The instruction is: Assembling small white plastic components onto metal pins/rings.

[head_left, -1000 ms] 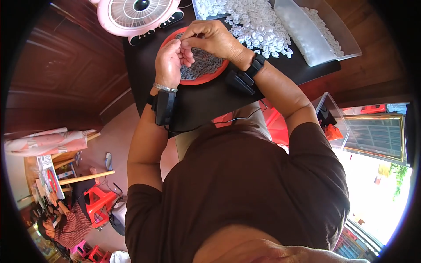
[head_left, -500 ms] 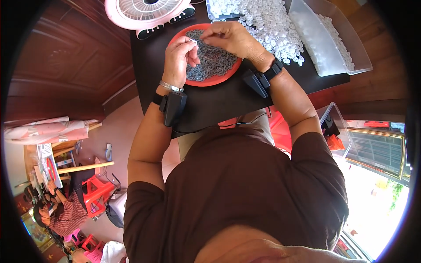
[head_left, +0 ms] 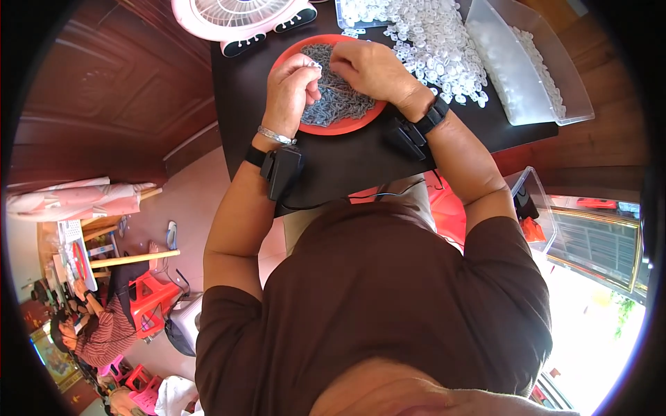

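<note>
My left hand [head_left: 287, 93] is over the left side of a round red plate [head_left: 341, 130], its fingers curled. Its thumb and fingertip pinch a small white plastic piece [head_left: 316, 66]. Across from it, my right hand [head_left: 378, 73] hovers above the plate's far right part, fingers bent down and closed; whatever is in its fingertips is hidden. Many small grey screw-like pieces [head_left: 340, 109] fill the plate. The two hands are close together but apart.
Loose white plastic pieces [head_left: 444, 59] are heaped on the black table [head_left: 333, 163], beside a translucent bin [head_left: 503, 83] at the right. A pink fan [head_left: 239, 17] stands at the far left. Another person [head_left: 107, 333] sits away to the left, near red stools [head_left: 149, 301].
My right hand has lowered and turned slightly over the plate, its fingers now more hidden. The left hand's fingers have curled further around the white piece. The whole view has shifted a little.
</note>
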`<move>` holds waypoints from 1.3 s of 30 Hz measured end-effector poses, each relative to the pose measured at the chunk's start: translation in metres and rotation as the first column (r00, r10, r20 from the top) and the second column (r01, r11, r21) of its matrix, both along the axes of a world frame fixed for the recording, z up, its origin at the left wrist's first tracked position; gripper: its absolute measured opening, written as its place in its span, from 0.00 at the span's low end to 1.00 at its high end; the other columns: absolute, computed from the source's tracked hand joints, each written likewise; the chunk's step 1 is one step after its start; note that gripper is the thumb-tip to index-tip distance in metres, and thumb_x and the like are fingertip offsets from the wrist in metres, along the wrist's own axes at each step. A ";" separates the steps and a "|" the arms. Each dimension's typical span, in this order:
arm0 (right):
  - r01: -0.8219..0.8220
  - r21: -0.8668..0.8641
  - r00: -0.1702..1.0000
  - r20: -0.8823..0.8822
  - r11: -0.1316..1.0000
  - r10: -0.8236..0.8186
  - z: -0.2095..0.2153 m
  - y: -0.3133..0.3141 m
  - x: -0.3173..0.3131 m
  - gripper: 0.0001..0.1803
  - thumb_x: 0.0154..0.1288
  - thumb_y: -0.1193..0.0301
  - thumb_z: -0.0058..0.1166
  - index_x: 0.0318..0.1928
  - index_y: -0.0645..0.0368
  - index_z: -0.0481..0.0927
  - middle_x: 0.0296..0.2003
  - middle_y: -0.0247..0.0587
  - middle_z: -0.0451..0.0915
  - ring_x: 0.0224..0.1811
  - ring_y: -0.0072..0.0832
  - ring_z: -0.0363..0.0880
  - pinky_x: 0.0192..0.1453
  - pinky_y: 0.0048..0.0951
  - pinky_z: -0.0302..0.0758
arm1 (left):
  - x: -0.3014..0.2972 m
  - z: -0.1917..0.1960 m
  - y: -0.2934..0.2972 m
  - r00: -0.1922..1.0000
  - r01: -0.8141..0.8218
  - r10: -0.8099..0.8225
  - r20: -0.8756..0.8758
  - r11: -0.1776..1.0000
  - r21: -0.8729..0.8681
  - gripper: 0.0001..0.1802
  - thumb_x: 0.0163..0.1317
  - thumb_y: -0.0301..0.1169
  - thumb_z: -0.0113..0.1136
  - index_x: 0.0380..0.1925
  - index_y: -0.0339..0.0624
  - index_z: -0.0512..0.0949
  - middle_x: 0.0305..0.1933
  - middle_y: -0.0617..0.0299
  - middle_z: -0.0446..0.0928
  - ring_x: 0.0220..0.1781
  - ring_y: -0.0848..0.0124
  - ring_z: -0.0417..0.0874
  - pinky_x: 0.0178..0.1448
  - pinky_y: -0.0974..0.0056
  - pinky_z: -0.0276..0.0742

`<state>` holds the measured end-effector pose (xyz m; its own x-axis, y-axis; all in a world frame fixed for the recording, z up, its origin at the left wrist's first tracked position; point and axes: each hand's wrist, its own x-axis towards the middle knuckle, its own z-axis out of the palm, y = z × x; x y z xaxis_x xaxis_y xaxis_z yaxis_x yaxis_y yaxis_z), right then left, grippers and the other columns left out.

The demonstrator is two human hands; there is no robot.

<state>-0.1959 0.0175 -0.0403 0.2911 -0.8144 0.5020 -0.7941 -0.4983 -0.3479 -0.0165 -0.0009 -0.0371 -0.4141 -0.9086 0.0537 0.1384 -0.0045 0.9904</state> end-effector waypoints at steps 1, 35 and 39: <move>-0.003 0.000 1.000 -0.001 1.000 0.003 0.003 0.001 0.001 0.07 0.58 0.68 0.52 0.33 0.58 0.77 0.29 0.43 0.78 0.34 0.41 0.78 0.36 0.37 0.74 | 0.000 0.000 0.000 1.000 -0.002 0.002 -0.008 1.000 0.009 0.06 0.55 0.28 0.53 0.21 0.40 0.73 0.16 0.68 0.69 0.16 0.79 0.71 0.20 0.76 0.62; -0.428 0.419 0.750 0.659 0.801 0.056 0.008 0.004 0.005 0.12 0.70 0.66 0.43 0.34 0.62 0.74 0.24 0.29 0.72 0.27 0.16 0.69 0.32 0.19 0.69 | 0.001 0.000 0.002 0.997 0.081 -0.082 -0.002 0.986 -0.143 0.09 0.60 0.28 0.52 0.27 0.33 0.76 0.26 0.62 0.75 0.26 0.77 0.73 0.31 0.73 0.67; -0.507 0.391 0.667 0.742 0.768 0.063 0.001 -0.001 0.002 0.12 0.68 0.66 0.47 0.34 0.63 0.76 0.26 0.31 0.75 0.27 0.17 0.72 0.30 0.19 0.70 | 0.002 0.000 0.001 0.974 0.086 -0.075 -0.212 0.995 0.047 0.08 0.58 0.28 0.53 0.25 0.35 0.76 0.25 0.62 0.76 0.23 0.77 0.73 0.28 0.74 0.66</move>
<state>-0.1941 0.0167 -0.0394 0.3339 -0.9271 0.1704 -0.0874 -0.2104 -0.9737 -0.0147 -0.0004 -0.0375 -0.4708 -0.8768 0.0977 0.3400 -0.0781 0.9372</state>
